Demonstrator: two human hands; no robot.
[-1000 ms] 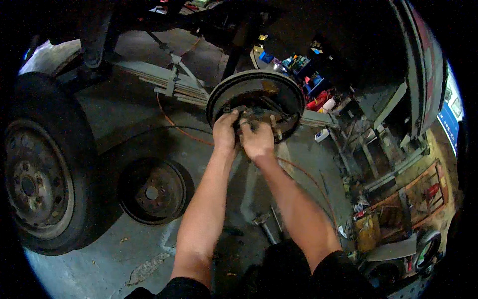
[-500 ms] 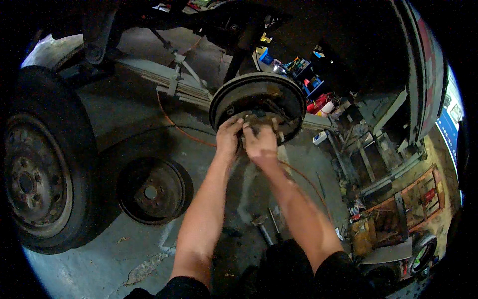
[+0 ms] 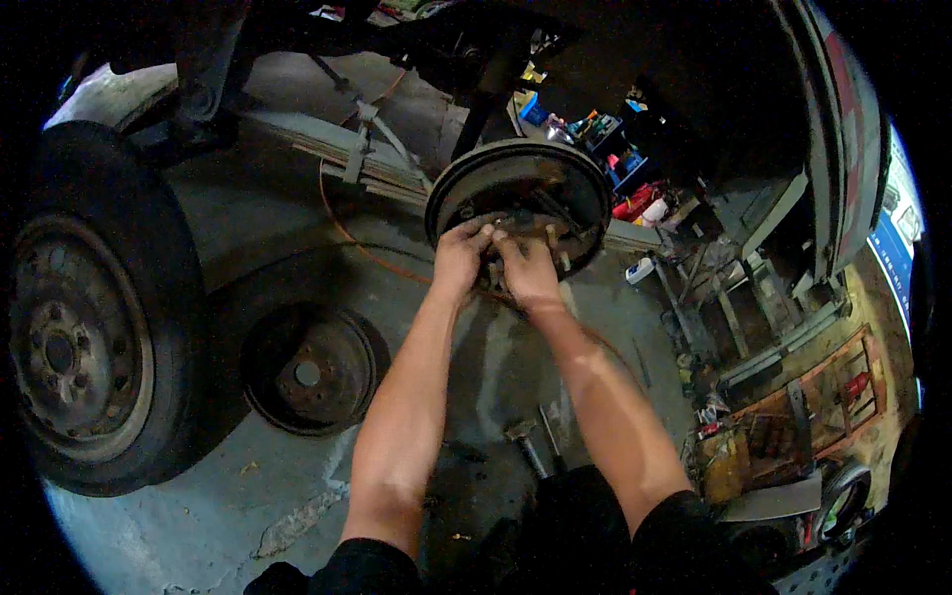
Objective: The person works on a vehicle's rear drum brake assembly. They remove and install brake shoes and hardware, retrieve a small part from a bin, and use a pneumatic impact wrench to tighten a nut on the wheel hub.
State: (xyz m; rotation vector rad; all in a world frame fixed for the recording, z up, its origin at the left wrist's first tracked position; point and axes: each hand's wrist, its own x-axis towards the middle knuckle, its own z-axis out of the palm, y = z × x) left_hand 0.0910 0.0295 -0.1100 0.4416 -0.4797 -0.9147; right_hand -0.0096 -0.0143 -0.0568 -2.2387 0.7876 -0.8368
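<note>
Both my hands are at the lower front of a dark, grimy drum brake assembly [image 3: 476,177] on the axle end. My left hand [image 3: 459,263] has its thumb and forefinger pinched together near the hub. Close beside it, almost fingertip to fingertip, my right hand [image 3: 528,268] is closed with its thumb and bent fingers toward the same spot. Whatever sits between the fingers is too small and dark to make out. Wheel studs [image 3: 552,236] stick out just right of my right hand. Part of the hub is hidden behind my hands.
A removed brake drum [image 3: 322,397] lies on the floor at left, beside a tyred wheel [image 3: 59,352]. Near my knees lies a hammer [image 3: 526,446] next to a thin rod. An orange hose [image 3: 342,223] crosses the floor. Metal frames [image 3: 734,322] stand at right.
My right hand has shifted slightly up, its fingers now reaching further toward the hub. My left hand stays pinched at nearly the same place. The view has shifted a little.
</note>
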